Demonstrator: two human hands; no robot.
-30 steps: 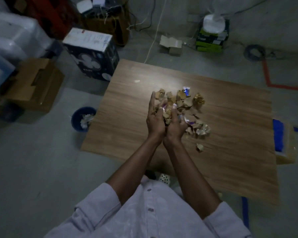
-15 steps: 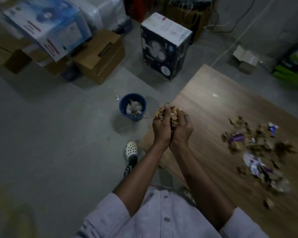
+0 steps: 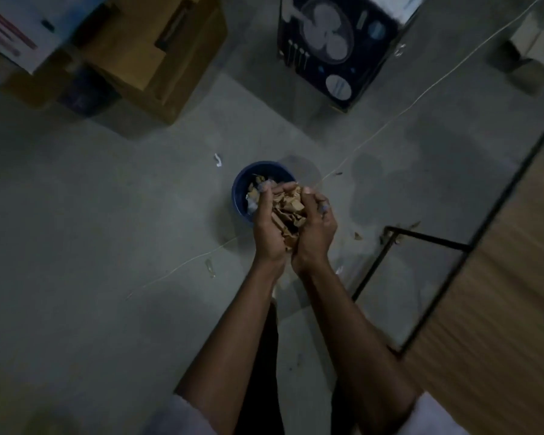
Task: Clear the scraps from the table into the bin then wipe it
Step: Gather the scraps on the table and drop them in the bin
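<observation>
My left hand (image 3: 269,227) and my right hand (image 3: 316,229) are cupped together, fingers curled round a heap of brown cardboard and paper scraps (image 3: 288,211). They hang right above the small blue bin (image 3: 242,191) on the floor, covering its near right part. Some scraps lie inside the bin. The wooden table (image 3: 496,296) shows only as its left edge at the right, with its black metal leg frame (image 3: 421,238) below. The pile left on the table is out of view.
A dark fan box (image 3: 336,48) stands beyond the bin, and brown cartons (image 3: 157,58) sit at the upper left. A thin cord (image 3: 390,119) runs across the grey floor past the bin. A few small scraps (image 3: 357,236) lie on the floor near the table leg.
Both hands carried the scooped scraps off the table to the left and now hold them over the bin. My view turned left and down, so the table pile dropped out of sight.
</observation>
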